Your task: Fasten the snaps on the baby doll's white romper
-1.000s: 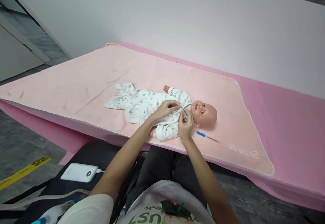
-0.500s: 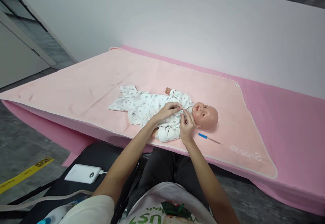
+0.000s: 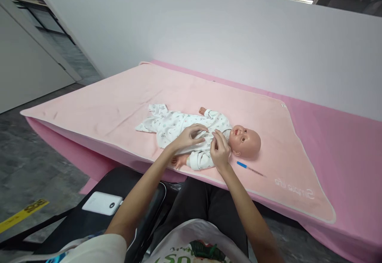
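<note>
A baby doll (image 3: 246, 141) lies on its back, its head to the right. It wears a white printed top (image 3: 219, 119) and matching white printed trousers (image 3: 167, 127). Over the doll's belly, my left hand (image 3: 188, 137) is open, thumb and fingers apart with nothing between them. My right hand (image 3: 221, 149) is by the upper chest, close to the collar; its fingers are loosely bent, and I see nothing held in them. Both hands partly cover the front of the top, so its fastening cannot be made out. One doll hand (image 3: 180, 161) shows below my left wrist.
A blue-capped, thin pen-like stick (image 3: 241, 164) lies near the doll's head. Beneath is a light pink mat (image 3: 119, 104) on a darker pink tablecloth (image 3: 343, 147). A white power bank (image 3: 100, 203) rests on a black chair (image 3: 131, 179) at left. A white partition (image 3: 238, 36) stands behind.
My hands have moved apart from the small fastening they were holding together at the chest. My left hand has opened and drawn back towards the belly. The view has shifted slightly.
</note>
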`<state>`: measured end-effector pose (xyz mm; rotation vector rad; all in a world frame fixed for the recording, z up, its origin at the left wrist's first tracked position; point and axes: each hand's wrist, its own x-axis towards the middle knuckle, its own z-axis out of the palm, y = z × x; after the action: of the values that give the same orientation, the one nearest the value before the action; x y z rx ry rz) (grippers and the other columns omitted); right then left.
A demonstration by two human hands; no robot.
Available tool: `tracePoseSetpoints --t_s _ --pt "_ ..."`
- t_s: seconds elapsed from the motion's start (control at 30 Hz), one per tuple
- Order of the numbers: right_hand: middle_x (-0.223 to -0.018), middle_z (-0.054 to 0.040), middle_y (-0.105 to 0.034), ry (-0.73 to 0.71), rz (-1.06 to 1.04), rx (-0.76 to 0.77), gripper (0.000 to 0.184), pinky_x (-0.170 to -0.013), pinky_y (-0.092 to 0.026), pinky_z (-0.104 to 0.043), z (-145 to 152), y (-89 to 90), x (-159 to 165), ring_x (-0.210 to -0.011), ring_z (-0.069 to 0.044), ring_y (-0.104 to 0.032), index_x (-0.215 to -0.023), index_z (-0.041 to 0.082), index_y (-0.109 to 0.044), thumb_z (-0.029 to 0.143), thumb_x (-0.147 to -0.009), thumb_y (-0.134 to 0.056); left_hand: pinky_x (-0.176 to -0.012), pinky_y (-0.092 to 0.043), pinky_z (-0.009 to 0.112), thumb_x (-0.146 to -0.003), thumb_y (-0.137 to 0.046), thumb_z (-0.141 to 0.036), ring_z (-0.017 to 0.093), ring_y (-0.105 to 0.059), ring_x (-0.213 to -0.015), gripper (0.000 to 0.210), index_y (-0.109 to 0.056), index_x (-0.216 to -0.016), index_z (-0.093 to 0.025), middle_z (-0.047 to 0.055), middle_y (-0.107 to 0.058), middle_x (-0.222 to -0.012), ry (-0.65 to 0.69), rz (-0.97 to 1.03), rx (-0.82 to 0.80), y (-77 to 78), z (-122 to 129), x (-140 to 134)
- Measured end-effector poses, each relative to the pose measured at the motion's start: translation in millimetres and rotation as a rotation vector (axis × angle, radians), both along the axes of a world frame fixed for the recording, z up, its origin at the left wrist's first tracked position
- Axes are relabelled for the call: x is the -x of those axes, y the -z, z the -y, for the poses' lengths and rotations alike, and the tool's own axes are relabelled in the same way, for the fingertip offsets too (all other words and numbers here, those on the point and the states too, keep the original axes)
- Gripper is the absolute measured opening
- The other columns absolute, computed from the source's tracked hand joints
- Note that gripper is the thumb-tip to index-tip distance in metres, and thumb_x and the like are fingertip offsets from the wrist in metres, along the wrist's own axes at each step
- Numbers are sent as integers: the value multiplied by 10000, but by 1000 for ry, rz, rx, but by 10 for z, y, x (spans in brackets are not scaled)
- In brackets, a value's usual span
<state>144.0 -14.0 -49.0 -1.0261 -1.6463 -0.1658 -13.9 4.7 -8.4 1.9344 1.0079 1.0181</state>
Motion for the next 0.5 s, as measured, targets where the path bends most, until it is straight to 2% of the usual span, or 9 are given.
tracePoseSetpoints --t_s 0.1,0.27,0.4,0.5 --pt "-943 -66 -693 -77 175 -37 275 -675 -511 -198 -86 -68 5 -830 -126 -661 -945 165 -649 96 -845 -403 -938 -421 345 -766 -608 -312 204 -546 -1047 258 -652 -991 -192 78 -612 -1088 -82 11 -28 50 49 20" --pt "-913 -62 -683 -67 300 -119 222 -555 -456 -196 -173 -44 6 -676 -109 -639 -852 178 -663 111 -813 -455 -883 -467 325 -776 -595 -293 188 -596 -968 247 -644 -976 -156 79 -647 -1022 -274 261 23 217 27 -73" --pt "-994 -70 -660 7 316 -71 215 -501 -406 -211 -153 3 15 -614 -104 -602 -809 187 -661 119 -793 -458 -790 -488 297 -762 -619 -304 177 -613 -865 216 -666 -903 -148 80 -664 -934 -310 240 -11 277 16 -68" --pt "-1085 -98 -627 59 347 -3 232 -524 -406 -227 -126 1 33 -678 -132 -604 -896 176 -653 137 -790 -451 -743 -478 279 -773 -613 -308 170 -607 -845 211 -670 -904 -153 81 -663 -926 -283 172 -59 256 28 -49"
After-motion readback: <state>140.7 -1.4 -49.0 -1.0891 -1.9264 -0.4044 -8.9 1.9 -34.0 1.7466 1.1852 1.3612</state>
